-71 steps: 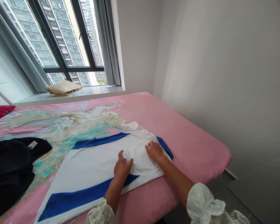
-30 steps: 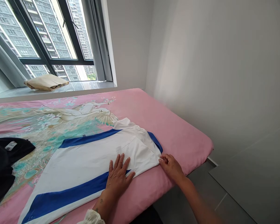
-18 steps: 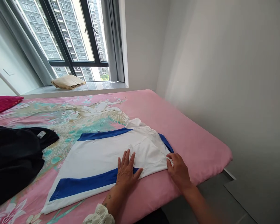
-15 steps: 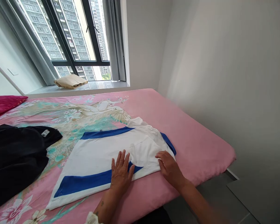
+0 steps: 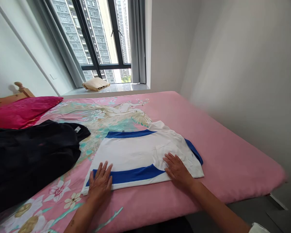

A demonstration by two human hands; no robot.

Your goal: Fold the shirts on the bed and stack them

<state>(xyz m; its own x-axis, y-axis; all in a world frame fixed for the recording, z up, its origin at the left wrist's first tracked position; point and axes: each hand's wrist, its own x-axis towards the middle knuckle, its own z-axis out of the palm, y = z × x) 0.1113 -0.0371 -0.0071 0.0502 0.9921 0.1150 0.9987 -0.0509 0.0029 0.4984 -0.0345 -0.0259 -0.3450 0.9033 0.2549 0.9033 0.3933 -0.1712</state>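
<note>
On pink bed (image 5: 220,161): both hands flat, fingers spread, on folded shirt (image 5: 135,152); black garment (image 5: 26,155) just left.

The bed (image 5: 220,152), covered in a pink floral sheet, carries a folded white and blue shirt (image 5: 140,155) near its front edge, a black garment (image 5: 26,155) beside it, and a magenta pillow (image 5: 19,111) behind.

Bare forearms – white sleeve cuff (image 5: 258,228) at right arm, lower corner; hands bare, no rings visible.
</note>
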